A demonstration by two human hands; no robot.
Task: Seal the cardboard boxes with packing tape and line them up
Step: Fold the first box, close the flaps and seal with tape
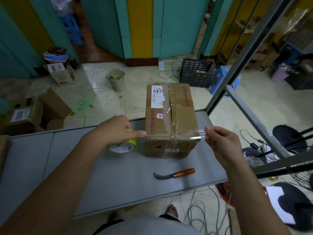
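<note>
**Tape stretched across the box's near top edge**

The grey desk (101,175) lies bare over its left half and along the near edge. The cardboard box (183,112) stands right of middle against the desk's far edge, with its flaps shut. A slanting metal frame post (237,73) rises just beyond the desk's far right corner.

The left grip (115,129) clasps the tape roll (123,147) just left of the box, and its forefinger reaches to the box's near left top corner. The right grip (223,143) hovers off the near right corner and pinches the free end of the clear tape strip (194,134), which runs taut along the near top edge. A wooden-handled knife (174,173) lies on the desk in front of the box, apart from both.
</note>
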